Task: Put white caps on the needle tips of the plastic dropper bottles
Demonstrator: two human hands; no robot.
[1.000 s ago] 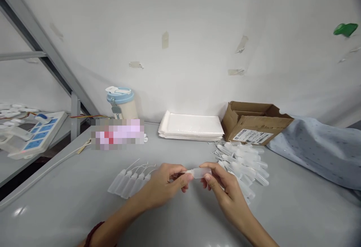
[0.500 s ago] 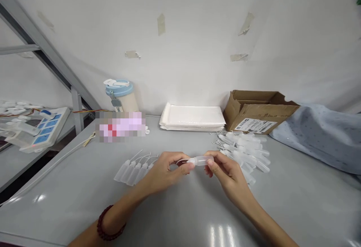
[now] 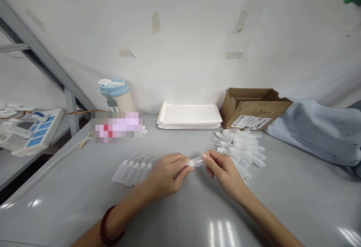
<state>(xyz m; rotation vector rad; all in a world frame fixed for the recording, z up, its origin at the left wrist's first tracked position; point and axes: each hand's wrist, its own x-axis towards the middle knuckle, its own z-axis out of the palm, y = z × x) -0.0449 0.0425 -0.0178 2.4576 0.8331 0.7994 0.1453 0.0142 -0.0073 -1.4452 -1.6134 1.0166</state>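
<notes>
Both hands grip one small translucent squeeze bottle (image 3: pixel 199 161) above the middle of the table. My left hand (image 3: pixel 172 171) has its fingers closed round the cap end, and they hide the bottle's thin spout tube. My right hand (image 3: pixel 221 166) pinches the base end between thumb and fingers. Left of my left hand, several like bottles (image 3: pixel 132 172) lie in a row, their bent tubes pointing away from me. Beyond my right hand is a loose heap of more such bottles (image 3: pixel 242 147).
A stack of white padded envelopes (image 3: pixel 191 116) lies by the wall. An open cardboard box (image 3: pixel 254 108) and a light blue cloth (image 3: pixel 316 134) are at the right. A blue-lidded tumbler (image 3: pixel 118 98) stands at the back left, near a power strip (image 3: pixel 41 132) and a white cable (image 3: pixel 50 171).
The left fingers have closed further over the cap and tube, and the bottle now tilts, its base end higher. The whole view has shifted slightly.
</notes>
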